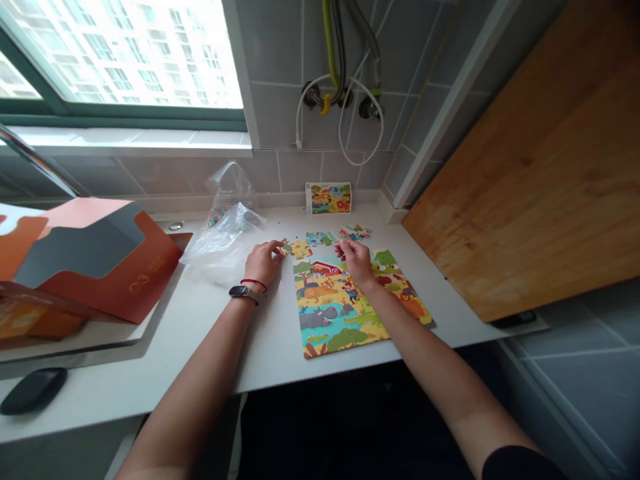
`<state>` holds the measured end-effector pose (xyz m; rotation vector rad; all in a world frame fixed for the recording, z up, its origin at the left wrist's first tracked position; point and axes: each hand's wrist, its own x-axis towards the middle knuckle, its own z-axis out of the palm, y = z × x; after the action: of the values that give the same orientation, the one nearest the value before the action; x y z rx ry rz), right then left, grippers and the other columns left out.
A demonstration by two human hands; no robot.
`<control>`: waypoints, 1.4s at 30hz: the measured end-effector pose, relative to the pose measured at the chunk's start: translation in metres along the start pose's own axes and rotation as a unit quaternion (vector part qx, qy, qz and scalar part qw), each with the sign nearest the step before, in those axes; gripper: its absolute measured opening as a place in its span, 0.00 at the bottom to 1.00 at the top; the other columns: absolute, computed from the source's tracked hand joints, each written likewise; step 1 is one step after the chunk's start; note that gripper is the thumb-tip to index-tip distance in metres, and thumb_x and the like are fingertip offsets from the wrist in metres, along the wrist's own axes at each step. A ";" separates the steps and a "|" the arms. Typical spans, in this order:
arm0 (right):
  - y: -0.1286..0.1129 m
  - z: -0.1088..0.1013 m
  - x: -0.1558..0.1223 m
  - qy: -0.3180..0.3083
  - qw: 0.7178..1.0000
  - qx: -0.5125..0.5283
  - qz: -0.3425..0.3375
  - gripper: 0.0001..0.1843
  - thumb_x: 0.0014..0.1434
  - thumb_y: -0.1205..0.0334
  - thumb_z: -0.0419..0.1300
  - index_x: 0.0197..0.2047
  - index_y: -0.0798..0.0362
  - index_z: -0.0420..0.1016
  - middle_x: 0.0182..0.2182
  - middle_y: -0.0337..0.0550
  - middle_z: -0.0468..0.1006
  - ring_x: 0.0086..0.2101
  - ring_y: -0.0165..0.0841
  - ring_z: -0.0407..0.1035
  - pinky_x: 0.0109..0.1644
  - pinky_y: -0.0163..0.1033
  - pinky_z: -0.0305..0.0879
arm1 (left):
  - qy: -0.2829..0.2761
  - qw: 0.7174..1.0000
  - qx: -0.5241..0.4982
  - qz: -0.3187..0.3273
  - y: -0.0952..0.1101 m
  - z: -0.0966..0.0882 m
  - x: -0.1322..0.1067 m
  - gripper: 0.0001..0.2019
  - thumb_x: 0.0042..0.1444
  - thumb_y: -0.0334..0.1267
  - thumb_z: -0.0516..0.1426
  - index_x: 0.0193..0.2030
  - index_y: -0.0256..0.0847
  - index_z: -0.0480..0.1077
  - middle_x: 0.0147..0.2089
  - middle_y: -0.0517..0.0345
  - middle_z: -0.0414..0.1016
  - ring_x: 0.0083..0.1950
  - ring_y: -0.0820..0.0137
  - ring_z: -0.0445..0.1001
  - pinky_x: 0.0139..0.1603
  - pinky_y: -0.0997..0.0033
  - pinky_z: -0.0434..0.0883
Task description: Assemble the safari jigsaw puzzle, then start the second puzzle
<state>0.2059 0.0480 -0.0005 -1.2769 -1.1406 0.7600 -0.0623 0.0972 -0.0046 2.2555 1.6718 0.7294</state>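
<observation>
A colourful animal jigsaw puzzle [345, 313] lies mostly assembled on the white counter [210, 333]. My left hand [263, 261], with a watch and a red cord at the wrist, pinches a loose yellow puzzle piece [299, 249] just off the puzzle's top left corner. My right hand [356, 259] rests on the puzzle's upper edge, its fingers curled down over the pieces there; what they hold, if anything, is hidden. Several loose pieces [340, 235] lie beyond the puzzle. A small reference picture [329, 198] leans against the tiled wall.
A clear plastic bag [227, 227] lies left of my hands. An orange and grey box [85, 257] sits on the far left, with a dark oval object [33, 390] near the front edge. A wooden board [540, 180] leans on the right. Hoses [345, 80] hang on the wall.
</observation>
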 end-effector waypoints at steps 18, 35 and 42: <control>-0.004 0.000 0.002 -0.015 0.998 0.050 -0.044 0.28 0.59 0.33 0.62 0.29 0.52 0.82 0.25 0.43 0.81 0.25 0.34 0.71 0.32 0.39 0.69 | 0.034 0.999 -0.015 -0.004 -0.001 0.015 0.005 0.20 0.61 0.41 0.59 0.61 0.46 0.69 0.57 0.47 0.79 0.60 0.53 0.77 0.63 0.46 0.73; -0.005 0.003 -0.003 -0.061 0.995 0.030 -0.074 0.17 0.59 0.47 0.65 0.31 0.52 0.83 0.27 0.41 0.82 0.29 0.34 0.74 0.37 0.37 0.70 | 0.125 0.965 -0.228 0.026 0.046 0.002 -0.012 0.13 0.64 0.48 0.60 0.49 0.44 0.73 0.48 0.50 0.82 0.48 0.62 0.84 0.48 0.59 0.84; -0.008 0.005 -0.009 -0.188 0.979 0.051 -0.064 0.20 0.56 0.47 0.69 0.43 0.55 0.85 0.33 0.44 0.84 0.30 0.32 0.73 0.34 0.36 0.70 | 0.003 0.898 -0.438 0.038 0.069 0.020 -0.025 0.19 0.57 0.50 0.67 0.48 0.40 0.74 0.45 0.47 0.86 0.43 0.59 0.87 0.44 0.59 0.85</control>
<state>0.1972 0.0399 0.0046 -0.9860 -1.4522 0.9761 -0.0006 0.0542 0.0044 1.6472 0.9344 1.2003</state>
